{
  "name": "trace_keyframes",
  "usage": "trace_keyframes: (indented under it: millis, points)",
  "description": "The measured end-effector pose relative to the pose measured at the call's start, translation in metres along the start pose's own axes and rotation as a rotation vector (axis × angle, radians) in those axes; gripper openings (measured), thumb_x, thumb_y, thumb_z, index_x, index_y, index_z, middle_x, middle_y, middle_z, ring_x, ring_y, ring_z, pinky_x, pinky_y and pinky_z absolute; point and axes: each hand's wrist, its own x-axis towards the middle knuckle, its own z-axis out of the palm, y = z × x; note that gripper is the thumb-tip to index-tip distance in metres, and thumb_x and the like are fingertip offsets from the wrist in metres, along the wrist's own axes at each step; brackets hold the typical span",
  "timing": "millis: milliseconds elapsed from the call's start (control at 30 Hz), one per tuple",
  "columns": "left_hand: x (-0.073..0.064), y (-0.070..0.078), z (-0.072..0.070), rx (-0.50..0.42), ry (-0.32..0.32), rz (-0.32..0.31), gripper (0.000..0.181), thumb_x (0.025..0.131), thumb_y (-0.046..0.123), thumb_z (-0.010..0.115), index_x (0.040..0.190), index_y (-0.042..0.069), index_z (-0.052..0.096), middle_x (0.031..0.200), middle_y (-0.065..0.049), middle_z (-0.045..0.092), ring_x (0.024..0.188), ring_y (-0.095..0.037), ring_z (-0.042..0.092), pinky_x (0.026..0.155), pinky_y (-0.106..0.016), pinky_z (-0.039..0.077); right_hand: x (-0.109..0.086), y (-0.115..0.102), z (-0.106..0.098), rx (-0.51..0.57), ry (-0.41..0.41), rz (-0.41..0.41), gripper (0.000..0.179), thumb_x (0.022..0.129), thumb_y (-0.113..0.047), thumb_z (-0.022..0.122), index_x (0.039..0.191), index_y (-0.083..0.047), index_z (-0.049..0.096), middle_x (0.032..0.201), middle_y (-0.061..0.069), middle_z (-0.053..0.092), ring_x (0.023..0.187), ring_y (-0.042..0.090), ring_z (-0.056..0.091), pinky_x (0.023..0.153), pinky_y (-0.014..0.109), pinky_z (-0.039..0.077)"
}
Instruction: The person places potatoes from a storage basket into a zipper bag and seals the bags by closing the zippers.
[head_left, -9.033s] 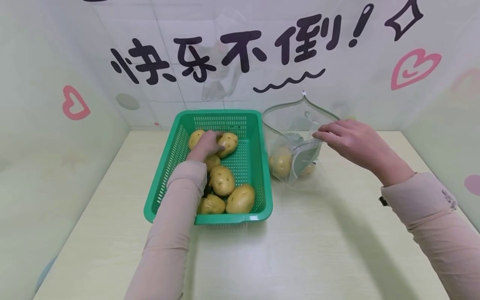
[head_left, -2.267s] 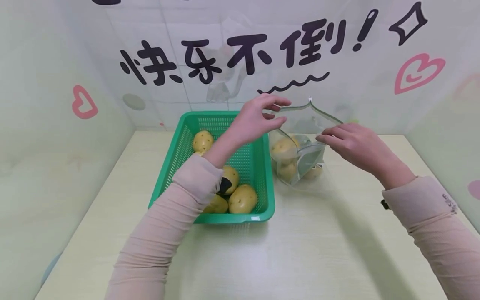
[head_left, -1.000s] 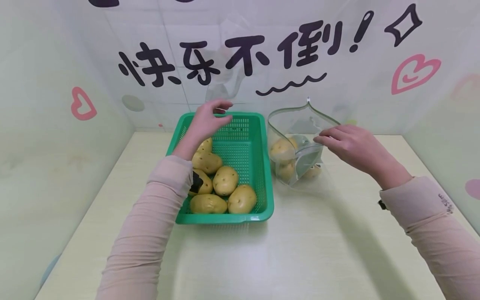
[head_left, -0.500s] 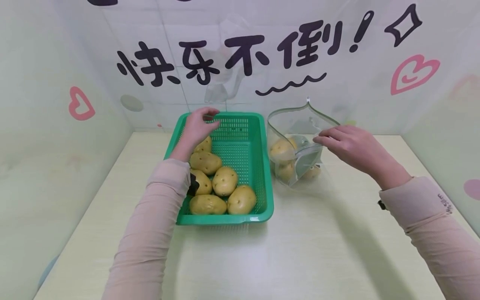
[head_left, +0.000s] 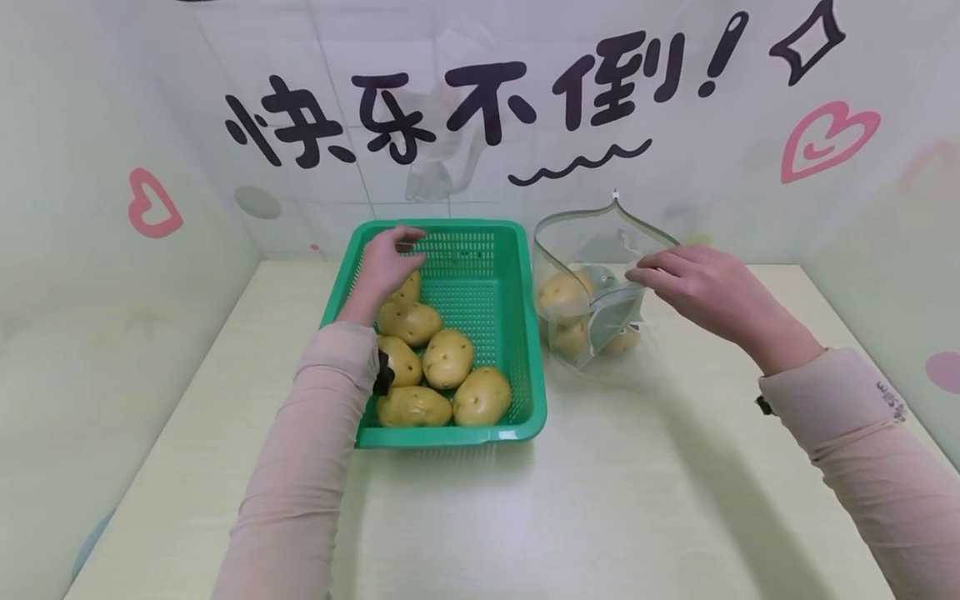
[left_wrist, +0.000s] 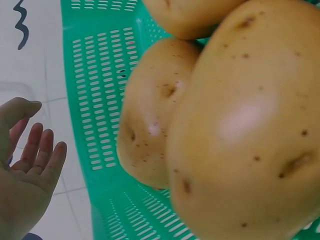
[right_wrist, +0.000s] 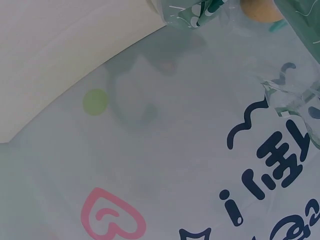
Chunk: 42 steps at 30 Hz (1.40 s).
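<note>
Counting potatoes (head_left: 447, 359), we saw six in the green basket (head_left: 535, 358), left of the frame's middle, and at least three inside the clear bag (head_left: 617, 317) just beside it, right of middle. We judged the bagging partly done, with perhaps those six left to go; the bag's mouth gaped. Our left hand (head_left: 386, 267) hung over the basket's upper left, thumb and fingers curved loosely apart, holding nothing. Our right hand (head_left: 705, 287), reaching in from the right edge, pinched the bag's rim.
</note>
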Motion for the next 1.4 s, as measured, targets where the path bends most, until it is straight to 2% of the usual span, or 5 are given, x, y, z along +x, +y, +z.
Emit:
trace_keyframes:
  millis: [233, 467, 1100, 1400]
  points:
    - [-0.001, -0.01, 0.001, 0.001, -0.007, -0.003, 0.041, 0.094, 0.005, 0.054, 0.135, 0.004, 0.053, 0.14, -0.019, 0.05, 0.131, -0.036, 0.045, 0.103, -0.048, 0.045, -0.001, 0.001, 0.001, -0.001, -0.007, 0.006, 0.043, 0.066, 0.019, 0.069, 0.104, -0.003, 0.069, 0.092, 0.013, 0.071, 0.081, 0.029, 0.067, 0.069, 0.044, 0.055]
    - [-0.001, -0.021, 0.001, 0.019, -0.019, -0.03, 0.045, 0.089, -0.001, 0.05, 0.134, 0.004, 0.053, 0.138, -0.02, 0.05, 0.128, -0.038, 0.046, 0.096, -0.049, 0.048, -0.002, 0.001, 0.001, -0.004, -0.003, 0.003, 0.045, 0.065, 0.02, 0.07, 0.104, -0.003, 0.069, 0.092, 0.013, 0.071, 0.081, 0.029, 0.067, 0.069, 0.044, 0.055]
    - [0.0, -0.043, 0.001, 0.087, -0.025, -0.055, 0.047, 0.088, -0.002, 0.054, 0.135, 0.001, 0.052, 0.139, -0.023, 0.049, 0.129, -0.039, 0.045, 0.102, -0.05, 0.044, -0.001, 0.003, 0.002, 0.009, -0.001, 0.006, 0.043, 0.066, 0.019, 0.069, 0.103, -0.003, 0.069, 0.092, 0.013, 0.071, 0.08, 0.029, 0.067, 0.068, 0.044, 0.055]
    - [-0.001, -0.046, 0.005, 0.104, -0.022, -0.072, 0.046, 0.088, -0.001, 0.059, 0.134, -0.001, 0.051, 0.139, -0.023, 0.05, 0.127, -0.038, 0.046, 0.104, -0.049, 0.043, -0.002, 0.003, 0.001, 0.006, 0.0, 0.009, 0.043, 0.067, 0.019, 0.068, 0.103, -0.003, 0.069, 0.092, 0.013, 0.071, 0.081, 0.03, 0.067, 0.069, 0.045, 0.055]
